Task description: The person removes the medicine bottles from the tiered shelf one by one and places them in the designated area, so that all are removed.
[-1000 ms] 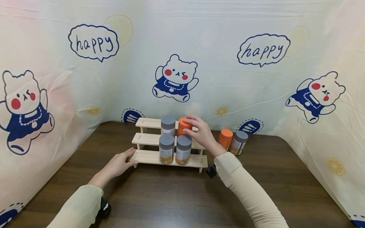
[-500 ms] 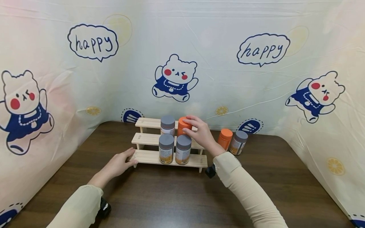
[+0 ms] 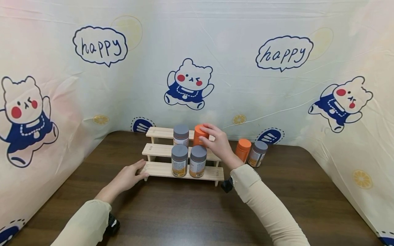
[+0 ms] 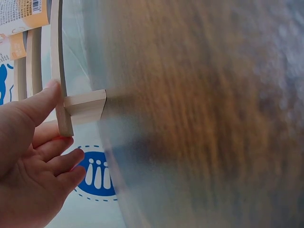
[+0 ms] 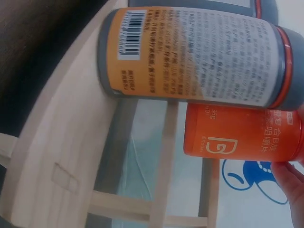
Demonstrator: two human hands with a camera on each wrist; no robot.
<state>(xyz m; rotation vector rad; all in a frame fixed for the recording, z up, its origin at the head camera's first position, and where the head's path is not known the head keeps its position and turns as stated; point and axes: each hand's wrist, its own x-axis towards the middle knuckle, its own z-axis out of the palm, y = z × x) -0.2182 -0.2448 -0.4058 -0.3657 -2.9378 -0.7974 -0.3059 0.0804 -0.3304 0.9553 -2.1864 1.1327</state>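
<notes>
A three-tier wooden shelf [image 3: 160, 167] stands on the table. My left hand [image 3: 127, 176] pinches the left end of its lowest tier, thumb on one face and fingers on the other, as the left wrist view shows. My right hand [image 3: 220, 143] grips an orange jar [image 3: 200, 136] by its upper part, behind the front grey-lidded jars. Whether its base touches a tier is hidden in the head view. On the lowest tier two grey-lidded jars, a left one [image 3: 179, 160] and a right one [image 3: 198, 161], stand side by side. Another grey-lidded jar [image 3: 181, 135] stands farther back.
Right of the shelf, a second orange jar [image 3: 243, 150] and a grey-lidded jar [image 3: 258, 154] stand on the brown table [image 3: 172, 215]. A patterned cloth [image 3: 234, 78] hangs around the back and sides.
In the last half second the held orange jar has shifted slightly right and up with my right hand, away from the rear grey-lidded jar. My left hand stays where it was.
</notes>
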